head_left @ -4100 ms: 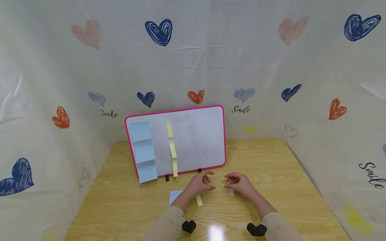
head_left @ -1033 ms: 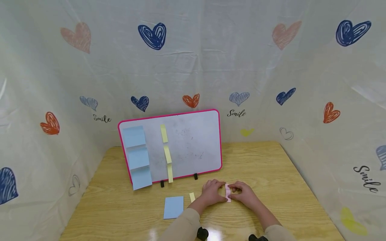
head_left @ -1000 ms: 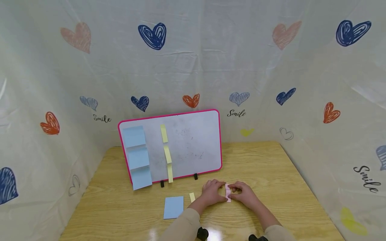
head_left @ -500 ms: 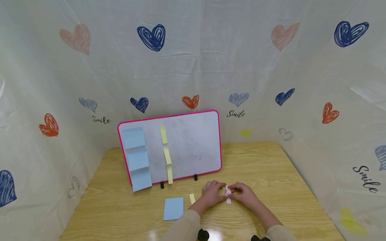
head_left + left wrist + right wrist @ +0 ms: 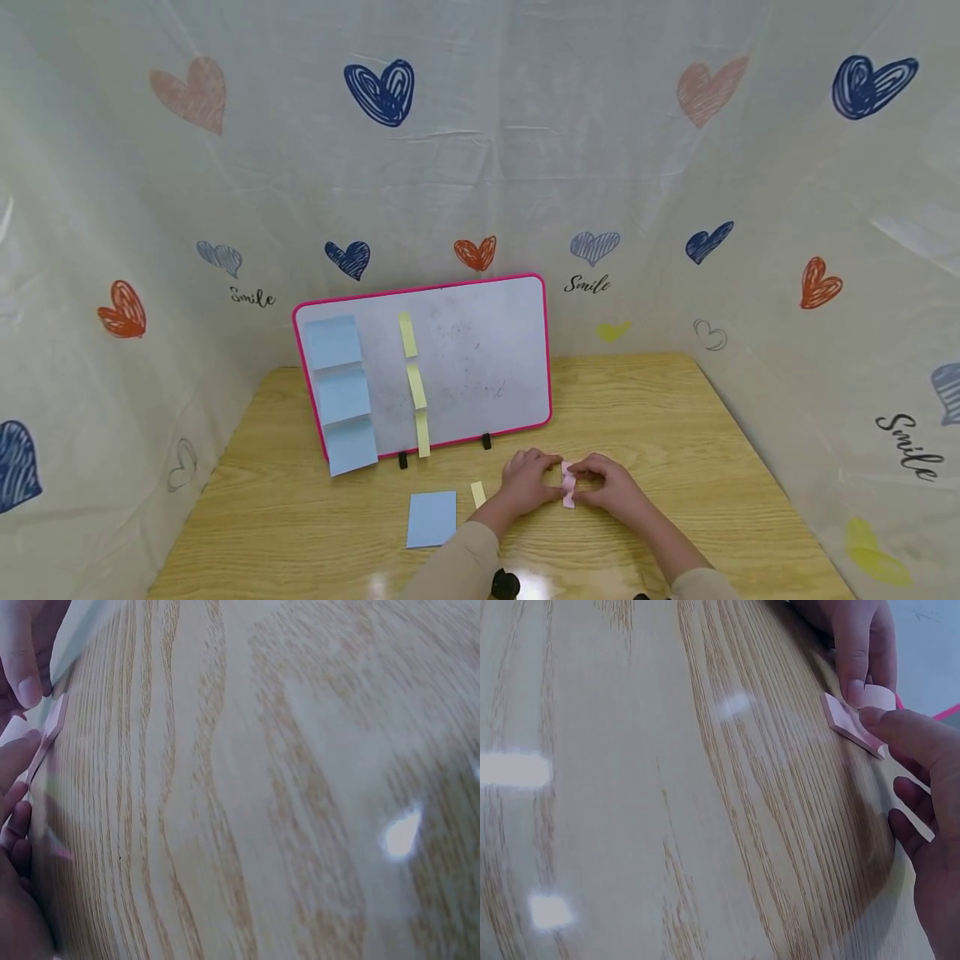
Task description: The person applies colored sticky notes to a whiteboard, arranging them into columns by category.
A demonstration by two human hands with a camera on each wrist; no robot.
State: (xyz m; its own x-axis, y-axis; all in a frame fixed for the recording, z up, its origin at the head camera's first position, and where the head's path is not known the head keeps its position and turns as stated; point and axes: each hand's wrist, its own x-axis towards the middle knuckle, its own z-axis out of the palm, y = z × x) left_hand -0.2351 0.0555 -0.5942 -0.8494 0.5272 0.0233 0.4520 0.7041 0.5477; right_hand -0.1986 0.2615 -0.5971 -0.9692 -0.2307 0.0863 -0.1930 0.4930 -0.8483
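A narrow pad of pink sticky notes (image 5: 567, 498) lies on the table between both hands. My left hand (image 5: 527, 482) grips it from the left, thumb at the near part and fingers at the far end. From the right, my right hand (image 5: 611, 492) pinches at the top sheet. In the right wrist view that pink sheet (image 5: 880, 697) bends up in a curl off the pad (image 5: 841, 718), close to both thumbs. The left wrist view shows the pad (image 5: 54, 724) at its left edge, partly hidden by fingers.
A pink-framed whiteboard (image 5: 480, 358) stands behind, carrying three blue sticky notes (image 5: 345, 396) and three yellow strips (image 5: 416, 387). Before it lie a blue sticky note pad (image 5: 432, 519) and a yellow strip pad (image 5: 477, 493), partly behind the left forearm. Hearts decorate the wall sheet.
Four seconds ago the hands were apart, the right one near the pink pad. Both then came together on it. Over the last second the top sheet has curled up more.
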